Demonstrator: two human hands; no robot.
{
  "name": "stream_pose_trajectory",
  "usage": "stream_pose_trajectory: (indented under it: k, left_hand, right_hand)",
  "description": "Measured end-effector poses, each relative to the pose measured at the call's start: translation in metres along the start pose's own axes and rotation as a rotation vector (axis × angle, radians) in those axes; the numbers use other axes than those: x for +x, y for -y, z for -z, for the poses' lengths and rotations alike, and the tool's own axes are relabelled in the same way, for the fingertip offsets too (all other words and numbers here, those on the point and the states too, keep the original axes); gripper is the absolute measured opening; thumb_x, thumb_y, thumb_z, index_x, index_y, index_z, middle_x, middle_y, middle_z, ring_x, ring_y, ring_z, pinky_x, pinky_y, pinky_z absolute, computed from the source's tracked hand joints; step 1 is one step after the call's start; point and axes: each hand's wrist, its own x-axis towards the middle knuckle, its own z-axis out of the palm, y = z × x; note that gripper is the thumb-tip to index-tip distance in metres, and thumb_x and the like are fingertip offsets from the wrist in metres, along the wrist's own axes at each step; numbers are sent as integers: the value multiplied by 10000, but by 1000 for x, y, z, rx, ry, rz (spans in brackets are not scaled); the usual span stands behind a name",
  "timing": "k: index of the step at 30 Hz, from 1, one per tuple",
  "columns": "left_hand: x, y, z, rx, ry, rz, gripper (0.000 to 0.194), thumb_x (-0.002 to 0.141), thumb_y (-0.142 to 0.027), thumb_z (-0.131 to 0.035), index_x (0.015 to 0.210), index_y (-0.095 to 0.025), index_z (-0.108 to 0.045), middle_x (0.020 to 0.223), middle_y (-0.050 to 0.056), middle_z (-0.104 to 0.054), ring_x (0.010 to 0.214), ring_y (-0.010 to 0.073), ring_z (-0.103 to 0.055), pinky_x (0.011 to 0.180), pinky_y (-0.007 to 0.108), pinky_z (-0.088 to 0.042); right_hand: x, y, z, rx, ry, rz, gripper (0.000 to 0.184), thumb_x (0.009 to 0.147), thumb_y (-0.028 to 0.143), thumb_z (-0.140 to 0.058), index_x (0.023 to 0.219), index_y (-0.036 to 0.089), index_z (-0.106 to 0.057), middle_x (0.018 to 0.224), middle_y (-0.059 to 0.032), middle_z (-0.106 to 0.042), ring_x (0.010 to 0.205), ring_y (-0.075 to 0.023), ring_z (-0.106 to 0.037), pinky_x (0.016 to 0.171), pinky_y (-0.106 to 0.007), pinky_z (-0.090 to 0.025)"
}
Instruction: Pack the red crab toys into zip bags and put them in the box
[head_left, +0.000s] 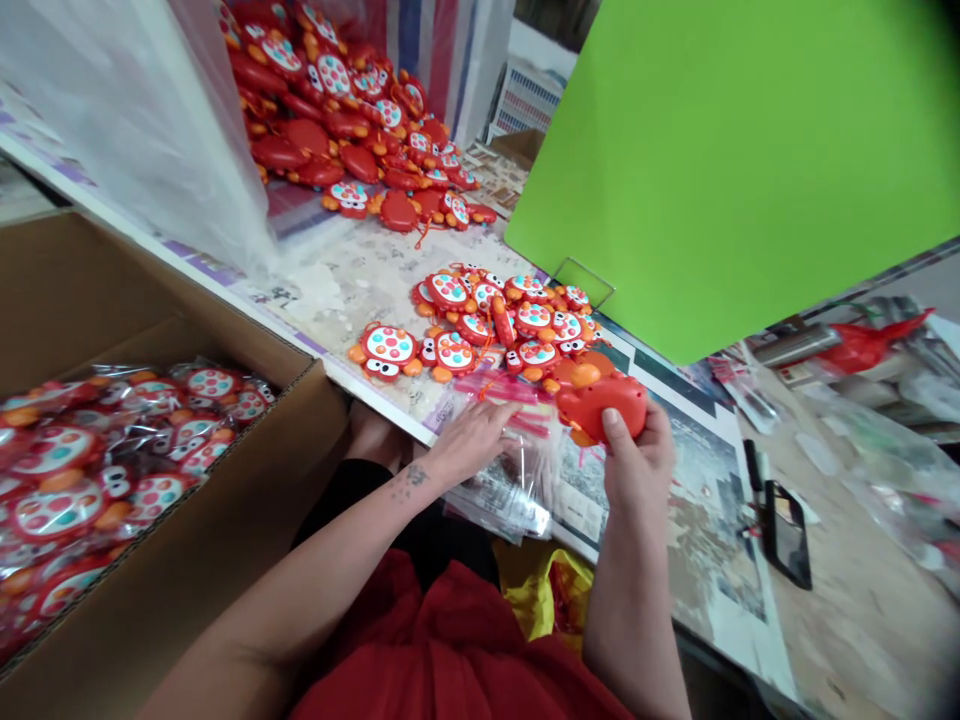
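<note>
My right hand [637,450] grips a red plastic crab toy [600,402] above the table, with its plain red back turned up and the thumb across it. My left hand [472,438] lies palm down with fingers stretched over a stack of clear zip bags [517,490] that have pink-red top strips. Its fingertips touch the bags near their strips. Just beyond both hands is a pile of crab toys [534,318], red and orange with white button faces and big eyes. One crab toy [388,348] sits at the pile's left end.
A cardboard box [247,440] holding bagged toys stands at left. Behind, a big plastic sack [217,130] spills more toys. A green board [720,160] rises at the back right. A phone [787,535] lies on the right, and a yellow bag [536,600] hangs below the table edge.
</note>
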Motion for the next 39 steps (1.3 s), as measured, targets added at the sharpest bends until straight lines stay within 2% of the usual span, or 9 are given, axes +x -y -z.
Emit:
stream_pose_trajectory:
  k: [2,6,11,17,22,26,28,34,39]
  left_hand:
    - [0,0,2,-46,-22,31,475,926,-401,-627,1314,-159,-496,1011,78,-692,1012,243,-630,881,367,-469]
    - [-1,1,5,-31,21,-77,185,966,-343,-567,1009,-184,-652,959,60,-679,956,214,-612,867,355,-447]
    - [-5,2,4,40,-62,-123,237,974,-381,-544,900,-204,-684,912,43,-669,929,210,-571,888,392,-395]
    - [-7,2,5,-58,-210,-79,272,949,-441,-570,857,-198,-651,1274,89,-631,1209,249,-527,1039,439,-377]
    - [-2,5,6,-190,-163,-36,188,939,-353,-605,849,-188,-610,1326,99,-610,1269,242,-530,1064,436,-424]
    - [1,6,5,-264,-142,-4,174,928,-324,-617,826,-184,-601,1289,101,-628,1226,239,-569,1048,430,-457]
    - [3,7,6,-295,-119,13,157,923,-310,-618,828,-185,-607,1302,100,-620,1238,241,-563,1059,433,-453]
    - [12,12,18,-387,91,102,144,828,-314,-736,821,-184,-675,1363,103,-554,1310,291,-503,1107,457,-407]
    - [20,3,31,-411,90,98,99,797,-228,-761,778,-181,-676,1228,85,-618,1233,271,-548,1082,435,-404]
  right_hand:
    - [-3,-3,-14,70,68,-43,558,792,520,-685,1228,205,-538,1183,-100,-631,1051,-237,-625,946,-431,-508]
    - [-6,-15,-34,33,144,-109,517,799,503,-688,1195,192,-573,1124,-101,-662,995,-229,-632,916,-411,-523]
    - [-3,-23,-49,-59,285,-78,516,806,500,-695,1206,184,-613,1182,-116,-679,1048,-243,-636,953,-408,-507]
    - [-4,-19,-60,-101,618,-24,430,911,550,-545,1135,221,-707,1152,-96,-719,1094,-255,-642,1022,-430,-466]
    - [-6,-21,-31,-359,342,-23,538,933,605,-454,1144,172,-695,1046,-138,-724,1010,-292,-650,936,-454,-487]
    - [-21,-22,-11,-421,554,-227,574,937,600,-425,1261,165,-616,699,-54,-683,674,-254,-650,709,-390,-507]
    - [-29,-22,-12,-395,604,-251,563,936,533,-440,1344,161,-551,691,-38,-679,669,-246,-651,709,-376,-503]
    - [-40,-23,-26,-423,487,-140,477,920,363,-400,1326,189,-581,888,-68,-723,733,-221,-644,702,-335,-475]
    - [-42,-17,-30,-398,379,-79,485,897,303,-425,1332,146,-569,670,4,-620,551,-165,-526,582,-279,-395]
